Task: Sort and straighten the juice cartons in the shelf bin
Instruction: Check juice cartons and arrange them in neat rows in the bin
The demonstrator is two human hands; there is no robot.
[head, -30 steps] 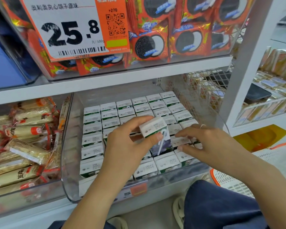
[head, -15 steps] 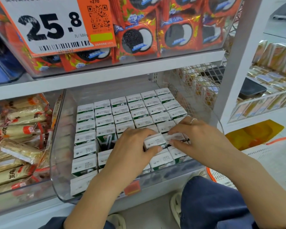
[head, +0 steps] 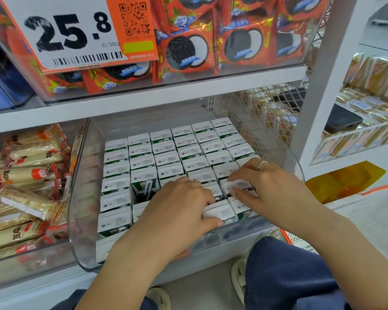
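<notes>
Your left hand [head: 177,211] lies low at the front of the clear shelf bin [head: 76,220], fingers curled over the near-row carton [head: 220,212] with the thumb pressed against its front edge, so you have that carton gripped from above. Just to the right of it, your right hand [head: 271,189], with a ring on 1 finger, reaches in from the right: its fingers are bent and its fingertips [head: 234,192] pinch the carton [head: 238,184] 1 row behind the one under your left hand. The 2 hands sit just beside each other, not touching.

Beyond your knuckles, the juice cartons [head: 188,151] stand upright in tidy rows, white tops up, filling the bin to its back. Just left of your left hand there is a dark gap, and behind that gap 1 carton [head: 145,186] shows its green face and straw.

Further left of your left hand, outside the bin wall, lie wrapped snack bars [head: 25,175]. Above both hands hangs a 25.8 price tag [head: 72,34].
</notes>
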